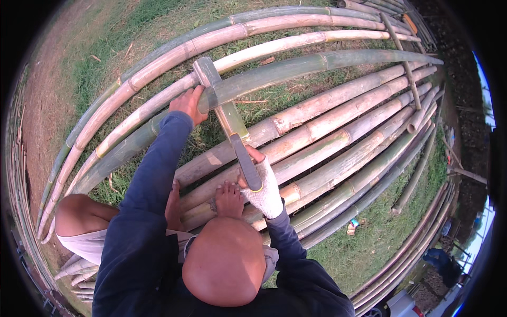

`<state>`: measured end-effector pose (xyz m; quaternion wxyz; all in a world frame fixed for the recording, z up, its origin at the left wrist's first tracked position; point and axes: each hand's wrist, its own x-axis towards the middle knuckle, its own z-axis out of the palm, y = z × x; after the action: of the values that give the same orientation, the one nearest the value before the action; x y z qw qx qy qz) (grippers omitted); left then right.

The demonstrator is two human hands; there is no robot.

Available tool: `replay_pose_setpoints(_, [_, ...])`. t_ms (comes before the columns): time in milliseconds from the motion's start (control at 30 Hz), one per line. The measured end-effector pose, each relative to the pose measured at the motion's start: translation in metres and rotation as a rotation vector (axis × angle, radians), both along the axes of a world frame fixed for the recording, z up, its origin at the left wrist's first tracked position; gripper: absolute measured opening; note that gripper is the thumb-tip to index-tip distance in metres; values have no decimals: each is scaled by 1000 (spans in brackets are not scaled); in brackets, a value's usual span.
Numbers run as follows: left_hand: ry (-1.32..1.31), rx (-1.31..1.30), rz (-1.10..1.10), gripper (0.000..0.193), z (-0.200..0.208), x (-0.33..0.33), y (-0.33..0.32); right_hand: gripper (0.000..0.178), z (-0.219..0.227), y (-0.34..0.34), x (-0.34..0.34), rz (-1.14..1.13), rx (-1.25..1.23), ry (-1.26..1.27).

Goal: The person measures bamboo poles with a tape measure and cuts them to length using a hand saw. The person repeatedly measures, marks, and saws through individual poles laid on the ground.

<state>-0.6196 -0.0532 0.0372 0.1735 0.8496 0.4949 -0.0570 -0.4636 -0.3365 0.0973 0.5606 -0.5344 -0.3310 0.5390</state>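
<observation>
My bare left hand is wrapped over a thick green bamboo pole, just left of where a tool crosses it. In my right hand, which wears a white knit glove, is the grey, yellow-edged handle of what looks like a handsaw. Its wide flat metal blade lies across the pole and shows on both sides of it. Whether the blade has cut into the bamboo I cannot tell. My bare foot rests on the nearer poles, below the tool's handle.
Several pale bamboo poles lie side by side to the right, with more poles on the far side. A thin crosspiece spans them at the far right. Grass surrounds the stack. A white vehicle stands at the lower right.
</observation>
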Motion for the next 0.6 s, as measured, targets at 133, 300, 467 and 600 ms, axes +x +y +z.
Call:
replay_pose_setpoints(133, [112,5,43,92,16,12,-6,69,-12,52,-5,-57,116,-72])
replay_pose_setpoints(300, [113,-91,43,91,13,7,7,69,14,-84,-5,-32,26,-196])
replay_pose_setpoints(467, [53,34,5,87,-5,-8,5,69,34,-56,-2,-37,112,-604])
replay_pose_setpoints(600, [11,106,-20,84,-3,-10,6,67,-6,42,-5,-48,195,-322])
